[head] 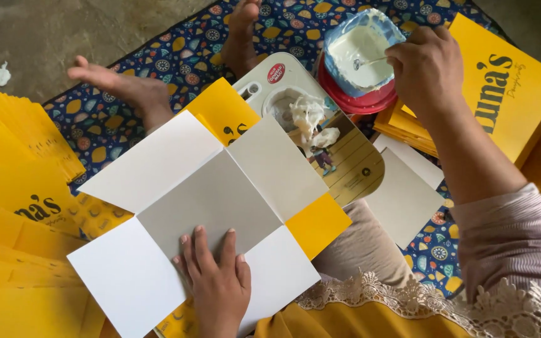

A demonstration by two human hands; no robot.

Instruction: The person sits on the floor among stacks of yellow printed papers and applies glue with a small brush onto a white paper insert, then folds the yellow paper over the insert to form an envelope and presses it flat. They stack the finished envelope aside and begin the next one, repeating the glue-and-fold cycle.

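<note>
Currently glue-loading step: left hand (217,281) lies flat, fingers spread, pinning the unfolded white-and-yellow box blank (205,206) on the lap; right hand (427,62), fingers pinched on a thin stick (374,61), dips into the glue tub (359,53). Next move, judged: carry glue to a flap without dripping.

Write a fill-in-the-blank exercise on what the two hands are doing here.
1. The left hand presses flat on the unfolded ____ card.
2. The right hand dips a stick into a tub of ____ paste.
3. The tub sits on a ____ lid.
4. Stacks of ____ sheets lie left of the card.

Missing words: white; white; red; yellow
</note>
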